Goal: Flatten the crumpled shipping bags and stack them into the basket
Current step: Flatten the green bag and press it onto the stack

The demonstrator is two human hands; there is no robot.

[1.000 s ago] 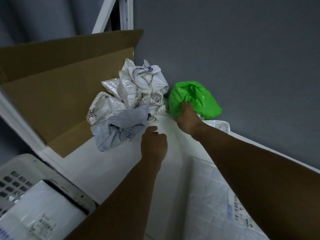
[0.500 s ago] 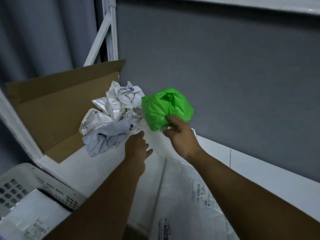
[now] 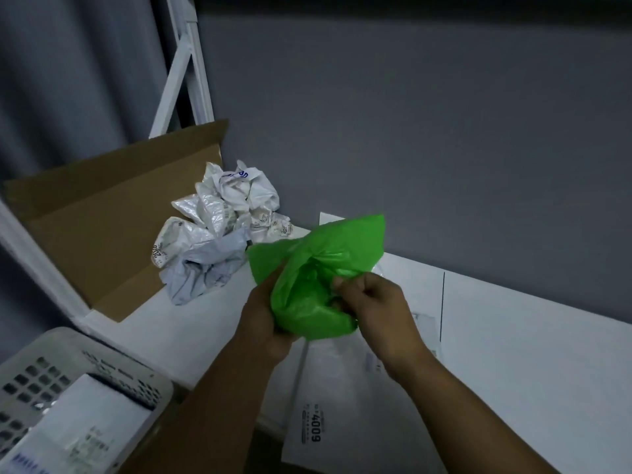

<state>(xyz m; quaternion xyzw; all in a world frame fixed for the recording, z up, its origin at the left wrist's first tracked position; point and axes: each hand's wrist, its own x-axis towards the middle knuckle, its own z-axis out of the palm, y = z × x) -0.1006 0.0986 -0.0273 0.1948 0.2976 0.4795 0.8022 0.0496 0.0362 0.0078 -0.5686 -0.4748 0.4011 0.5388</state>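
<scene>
A crumpled green shipping bag is held in the air over the white shelf, between both hands. My left hand grips its lower left side from below. My right hand pinches its right side with curled fingers. A heap of crumpled white and grey bags lies on the shelf behind, to the left. The grey perforated basket stands at the lower left with flat white bags inside.
A flattened brown cardboard box leans at the left end of the shelf. Flat white mailers lie on the white shelf under my hands. A grey wall stands behind, and a white shelf post rises at the upper left.
The green bag came off the shelf corner and toward me. My left hand rose from the shelf and took hold of the bag, so both hands now hold it.
</scene>
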